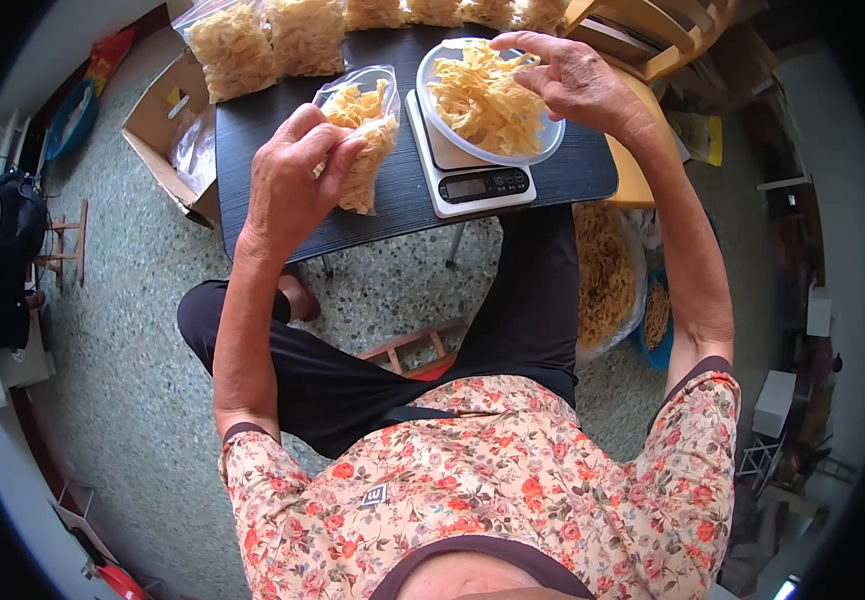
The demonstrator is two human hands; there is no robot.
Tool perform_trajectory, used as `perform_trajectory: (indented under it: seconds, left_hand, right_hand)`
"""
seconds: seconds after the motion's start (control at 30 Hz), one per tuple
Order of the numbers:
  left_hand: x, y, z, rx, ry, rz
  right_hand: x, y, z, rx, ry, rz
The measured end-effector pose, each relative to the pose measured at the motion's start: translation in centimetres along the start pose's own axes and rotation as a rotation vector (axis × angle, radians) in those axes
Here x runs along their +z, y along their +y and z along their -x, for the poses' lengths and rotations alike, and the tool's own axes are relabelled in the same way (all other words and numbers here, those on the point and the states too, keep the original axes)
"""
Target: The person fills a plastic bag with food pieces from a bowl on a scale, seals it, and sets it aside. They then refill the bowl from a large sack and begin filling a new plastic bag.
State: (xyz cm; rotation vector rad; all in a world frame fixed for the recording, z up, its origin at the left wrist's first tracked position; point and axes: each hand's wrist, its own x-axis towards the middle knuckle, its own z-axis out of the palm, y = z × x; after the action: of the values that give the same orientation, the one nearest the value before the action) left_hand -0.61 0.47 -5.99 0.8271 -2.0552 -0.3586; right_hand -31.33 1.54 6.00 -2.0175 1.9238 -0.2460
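My left hand point(298, 175) is closed on the top edge of a clear plastic bag point(365, 165) partly filled with pale yellow dried strips, which stands at the table's near edge. To its right, a translucent round bowl point(528, 155) heaped with the same dried strips point(483, 100) rests on a white kitchen scale point(453, 195). The scale's display is too dim to read. Over the bowl's right rim reaches my right hand point(578, 85), index finger stretched out and thumb apart, touching or just above the strips. Nothing shows gripped in it.
Several filled bags point(308, 35) line the far side of the dark table point(283, 120). A cardboard box point(168, 130) stands left of it, a wooden chair point(688, 40) at the far right. Below right are a large bag of darker strips point(608, 275) and a blue basin point(661, 350).
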Motion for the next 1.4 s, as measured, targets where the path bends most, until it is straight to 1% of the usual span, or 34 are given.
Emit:
perform_trajectory:
  seconds: [0.03, 0.07, 0.1, 0.13, 0.2, 0.23, 0.3, 0.33, 0.43, 0.47, 0.53, 0.6, 0.63, 0.7, 0.73, 0.8, 0.87, 0.93, 0.97, 1.0, 1.07, 1.1, 1.13, 1.2, 1.27, 1.33, 1.4]
  left_hand:
    - [-0.3, 0.0, 0.0, 0.002, -0.001, 0.0]
    - [-0.6, 0.1, -0.1, 0.001, -0.029, 0.016]
    - [-1.0, 0.3, -0.1, -0.001, -0.058, 0.03]
    - [-1.4, 0.5, -0.2, 0.0, -0.059, 0.029]
    - [-2.3, 1.2, -0.2, -0.064, -0.105, 0.089]
    - [-2.7, 1.4, -0.3, -0.062, -0.107, 0.082]
    - [-3.6, 1.7, -0.4, -0.124, -0.21, 0.103]
    - [-4.0, 1.7, -0.3, -0.125, -0.217, 0.092]
    - [-5.0, 2.2, -0.2, -0.123, -0.226, 0.076]
    - [-5.3, 2.5, -0.1, -0.093, -0.209, 0.048]
    - [-5.6, 3.6, 0.2, -0.056, -0.199, 0.009]
    - [-5.5, 4.7, 0.5, -0.035, -0.145, -0.06]
    - [-5.6, 5.1, 0.6, -0.01, -0.144, -0.052]
    - [-5.5, 5.0, 1.0, 0.014, -0.158, -0.08]
    - [-5.6, 5.0, 1.2, 0.035, -0.161, -0.096]
    - [-5.9, 5.1, 2.2, 0.017, -0.176, -0.12]
    - [-6.3, 4.9, 2.9, -0.132, -0.251, -0.227]
    - [-6.4, 4.7, 3.2, -0.142, -0.252, -0.222]
    - [-6.5, 4.7, 3.1, -0.146, -0.251, -0.21]
    - [-6.8, 4.8, 3.1, -0.145, -0.244, -0.216]
    - [-7.3, 5.2, 2.5, -0.03, -0.195, -0.216]
    - [-7.8, 5.5, 2.2, -0.03, -0.191, -0.219]
    - [-8.5, 5.7, 1.7, -0.042, -0.209, -0.23]
    - [-9.5, 5.5, 1.3, -0.06, -0.221, -0.249]
    - [-10.4, 5.0, 0.9, -0.051, -0.26, -0.349]
    - [-10.7, 3.8, 0.5, -0.038, -0.243, -0.386]
    - [-10.7, 2.6, 0.2, 0.008, -0.197, -0.245]
  right_hand:
    - [0.4, 1.2, -0.6, 0.001, 0.002, 0.0]
    - [1.3, 3.4, -1.8, -0.312, 0.197, 0.111]
    - [1.5, 3.5, -2.0, -0.624, 0.392, 0.223]
    - [1.4, 3.6, -2.0, -0.624, 0.394, 0.223]
    - [1.2, 3.3, -1.5, -0.66, 0.568, 0.225]
    - [1.0, 3.0, -0.9, -0.662, 0.573, 0.22]
    - [1.1, 2.3, 0.8, -0.489, 0.493, 0.036]
    - [1.5, 2.4, 1.5, -0.49, 0.497, 0.023]
    - [3.0, 2.4, 3.5, -0.377, 0.388, -0.423]
    - [3.6, 1.9, 3.9, -0.376, 0.394, -0.43]
    - [5.0, -1.1, 4.8, -0.665, 0.368, -0.31]
    - [7.6, -4.5, 5.3, -0.671, 0.374, -0.24]
    - [8.8, -6.0, 5.1, -0.675, 0.383, -0.251]
    - [11.3, -8.1, 4.5, -0.676, 0.464, -0.139]
    - [12.1, -8.8, 4.3, -0.673, 0.472, -0.146]
    - [13.6, -9.6, 4.2, -0.696, 0.424, -0.178]
    - [14.4, -9.5, 3.7, -0.703, 0.384, -0.194]
    - [14.4, -9.6, 3.2, -0.658, 0.348, -0.209]
    - [14.2, -9.5, 3.0, -0.676, 0.345, -0.276]
    - [13.9, -9.4, 2.7, -0.685, 0.348, -0.275]
    - [13.4, -9.2, 2.1, -0.699, 0.403, -0.242]
    - [13.2, -9.2, 2.0, -0.708, 0.421, -0.312]
    - [13.1, -9.1, 1.9, -0.715, 0.419, -0.311]
    - [12.7, -9.0, 1.6, -0.763, 0.376, -0.373]
    - [12.5, -9.1, 1.4, -0.798, 0.384, -0.407]
    - [12.1, -9.2, 1.3, -0.864, 0.385, -0.493]
    - [12.1, -9.0, 0.6, -0.899, 0.347, -0.541]
